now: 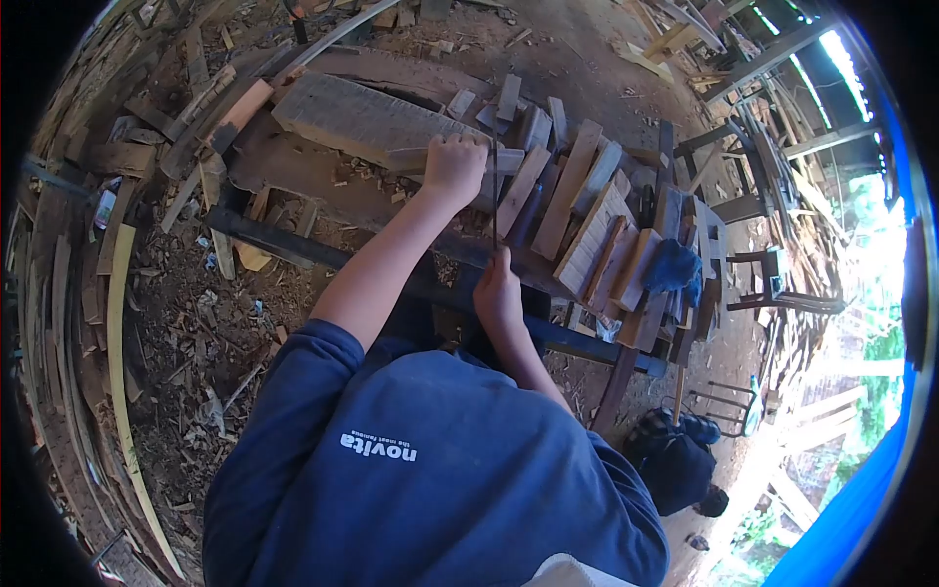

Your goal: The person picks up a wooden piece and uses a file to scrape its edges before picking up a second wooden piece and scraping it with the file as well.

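Note:
My left hand [456,168] is closed in a fist over a short wooden piece [409,160] lying across the thick grey plank [342,115]. The piece's other end [509,162] shows to the right of my fist. Nearer my body, my right hand [499,286] grips the near end of a handsaw [495,201], seen edge-on as a thin dark line. Its blade runs straight away from me and crosses the wooden piece just right of my left hand. The handle is hidden in my right fist.
Several wooden blocks [567,191] are stacked along the bench's right side, with a blue cloth [673,264] on them. A dark rail [279,240] runs along the near edge. Scrap wood [122,323] lies at left. A person [670,465] is low at right, near a chair [773,274].

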`<move>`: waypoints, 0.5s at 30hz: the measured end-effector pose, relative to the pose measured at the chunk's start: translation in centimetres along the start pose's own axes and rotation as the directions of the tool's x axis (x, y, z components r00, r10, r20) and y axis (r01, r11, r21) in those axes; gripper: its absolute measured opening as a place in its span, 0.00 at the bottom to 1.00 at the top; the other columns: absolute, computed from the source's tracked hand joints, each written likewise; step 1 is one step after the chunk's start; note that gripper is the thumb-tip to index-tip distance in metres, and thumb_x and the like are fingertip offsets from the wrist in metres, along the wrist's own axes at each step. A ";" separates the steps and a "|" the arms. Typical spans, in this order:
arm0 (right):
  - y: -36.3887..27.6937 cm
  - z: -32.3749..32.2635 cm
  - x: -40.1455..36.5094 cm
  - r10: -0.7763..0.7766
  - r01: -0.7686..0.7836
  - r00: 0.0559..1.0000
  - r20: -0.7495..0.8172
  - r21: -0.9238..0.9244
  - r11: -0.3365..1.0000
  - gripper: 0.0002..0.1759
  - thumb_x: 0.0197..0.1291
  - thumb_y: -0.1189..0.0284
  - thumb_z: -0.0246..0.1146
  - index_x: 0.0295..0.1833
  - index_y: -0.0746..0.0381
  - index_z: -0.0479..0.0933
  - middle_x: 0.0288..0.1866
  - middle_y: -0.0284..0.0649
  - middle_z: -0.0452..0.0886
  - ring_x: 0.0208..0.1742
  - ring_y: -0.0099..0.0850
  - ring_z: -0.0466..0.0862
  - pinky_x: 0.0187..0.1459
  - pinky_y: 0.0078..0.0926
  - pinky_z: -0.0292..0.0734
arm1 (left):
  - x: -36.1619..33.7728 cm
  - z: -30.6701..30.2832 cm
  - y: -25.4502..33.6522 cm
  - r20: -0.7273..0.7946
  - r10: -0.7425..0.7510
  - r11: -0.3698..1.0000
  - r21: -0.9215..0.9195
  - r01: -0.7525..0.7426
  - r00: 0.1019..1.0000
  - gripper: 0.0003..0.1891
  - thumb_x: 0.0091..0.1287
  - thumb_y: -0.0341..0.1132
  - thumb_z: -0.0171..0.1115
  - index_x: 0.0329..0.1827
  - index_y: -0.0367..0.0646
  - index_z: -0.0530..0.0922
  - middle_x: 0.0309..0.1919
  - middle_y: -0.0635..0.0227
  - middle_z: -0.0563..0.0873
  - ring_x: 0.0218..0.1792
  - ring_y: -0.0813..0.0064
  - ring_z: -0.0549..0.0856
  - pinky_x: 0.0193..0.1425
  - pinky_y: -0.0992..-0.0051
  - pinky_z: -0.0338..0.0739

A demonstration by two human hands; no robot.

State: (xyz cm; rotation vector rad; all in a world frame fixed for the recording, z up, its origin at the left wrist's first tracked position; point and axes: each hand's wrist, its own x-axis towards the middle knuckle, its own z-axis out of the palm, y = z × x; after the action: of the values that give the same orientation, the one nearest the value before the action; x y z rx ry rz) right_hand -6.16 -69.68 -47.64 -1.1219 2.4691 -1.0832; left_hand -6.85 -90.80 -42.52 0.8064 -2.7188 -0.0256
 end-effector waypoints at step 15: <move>2.4 0.7 -2.2 0.038 -0.040 0.998 0.043 0.052 0.998 0.17 0.71 0.75 0.51 0.63 0.64 0.62 0.32 0.64 0.81 0.37 0.65 0.82 0.34 0.60 0.75 | 0.5 -1.1 -0.1 0.051 -0.033 0.997 -0.064 0.036 0.998 0.12 0.60 0.39 0.69 0.45 0.47 0.81 0.41 0.64 0.88 0.49 0.64 0.87 0.53 0.60 0.75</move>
State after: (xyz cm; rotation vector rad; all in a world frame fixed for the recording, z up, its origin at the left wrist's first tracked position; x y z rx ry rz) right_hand -5.67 -67.41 -50.07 -1.0662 2.4055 -1.0953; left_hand -6.83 -91.09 -41.39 0.8447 -2.7349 -0.1433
